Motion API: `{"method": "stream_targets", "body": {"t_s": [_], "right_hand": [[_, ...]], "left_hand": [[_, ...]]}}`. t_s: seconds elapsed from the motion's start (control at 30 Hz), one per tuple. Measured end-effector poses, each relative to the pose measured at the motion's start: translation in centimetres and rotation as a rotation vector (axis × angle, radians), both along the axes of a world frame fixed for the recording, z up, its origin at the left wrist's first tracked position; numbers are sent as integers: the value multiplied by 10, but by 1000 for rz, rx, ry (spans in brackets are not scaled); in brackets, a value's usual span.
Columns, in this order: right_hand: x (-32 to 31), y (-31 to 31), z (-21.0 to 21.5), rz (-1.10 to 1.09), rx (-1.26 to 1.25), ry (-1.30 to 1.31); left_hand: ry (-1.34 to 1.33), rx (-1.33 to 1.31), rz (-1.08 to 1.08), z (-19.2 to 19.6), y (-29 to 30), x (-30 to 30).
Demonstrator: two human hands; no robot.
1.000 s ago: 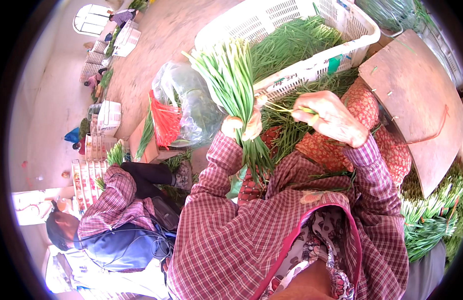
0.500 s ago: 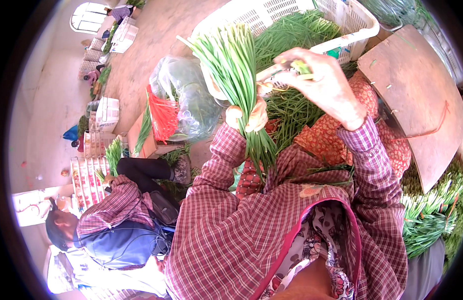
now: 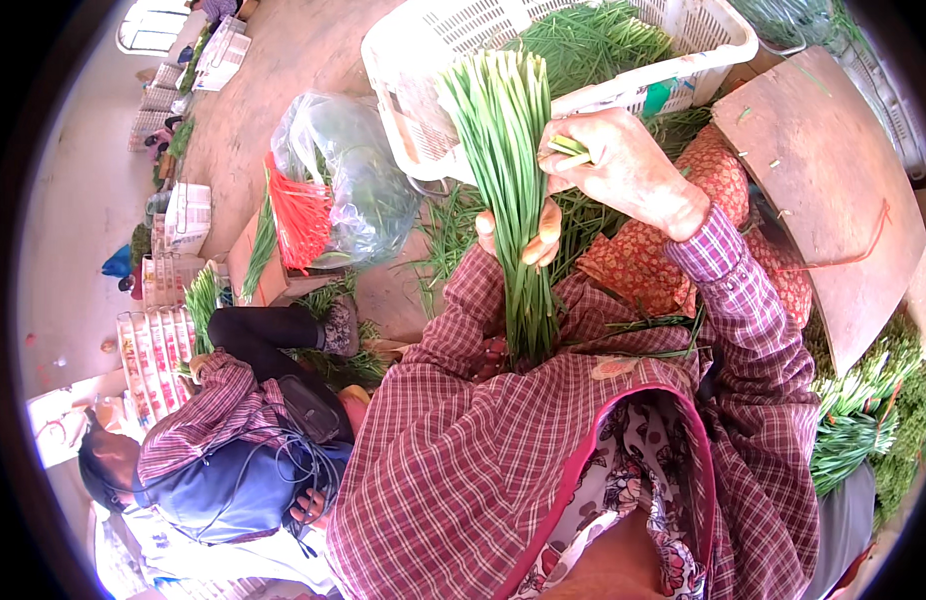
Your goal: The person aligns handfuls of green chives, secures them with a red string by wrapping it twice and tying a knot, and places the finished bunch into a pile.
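My left hand (image 3: 544, 238) is wrapped round the middle of a thick bunch of long green stalks (image 3: 508, 140). The bunch stands nearly upright before my chest, pale cut ends at the top and darker ends hanging against my lap. Most of that palm is hidden behind the stalks. Right beside the bunch's upper part, my right hand (image 3: 628, 165) is closed, pinching a few stalks (image 3: 568, 152) whose short pale ends poke out between thumb and fingers. Loose green stalks (image 3: 583, 215) lie below and behind my hands, next to an orange patterned cloth (image 3: 638, 265).
Beyond my hands stands a white slatted basket (image 3: 391, 120) holding green stalks (image 3: 593, 40). A clear plastic bag (image 3: 373, 190) and red strips (image 3: 298, 220) lie left of it. On the right are a wooden board (image 3: 833, 190) and tied bundles (image 3: 853, 440). Another person (image 3: 223, 480) sits at left.
My right hand has lowered and come up beside the bunch, its fingers now closed on a few stalks. The bunch stands more upright. The whole view has shifted slightly.
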State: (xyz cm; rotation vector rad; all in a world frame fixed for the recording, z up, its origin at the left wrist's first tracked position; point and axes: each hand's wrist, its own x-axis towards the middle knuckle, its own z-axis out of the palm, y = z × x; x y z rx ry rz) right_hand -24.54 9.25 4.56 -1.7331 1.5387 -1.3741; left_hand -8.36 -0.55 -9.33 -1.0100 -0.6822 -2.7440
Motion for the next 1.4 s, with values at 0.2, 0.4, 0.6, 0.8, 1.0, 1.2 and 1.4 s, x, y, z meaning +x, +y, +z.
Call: {"method": "stream_targets", "body": {"t_s": [0.2,0.4,0.6,0.8,1.0,1.2,1.4], "right_hand": [[-5,2,3,192,296,-403],[-12,20,32,224,379,-691],[-40,48,71,-27,160,-533],[-58,28,13,-353,434,417],[-61,-2,-21,-418,253,539],[-46,-28,25,-216,184,-200],[-34,-46,33,-4,26,-633]], "left_hand": [[107,84,-14,-29,-1,-9],[-50,261,106,-48,12,-4],[-392,307,223,-15,20,0],[-478,263,187,-4,18,4],[-511,97,125,11,1,12],[-528,-4,85,30,-9,28],[-587,-158,92,51,-14,28]]}}
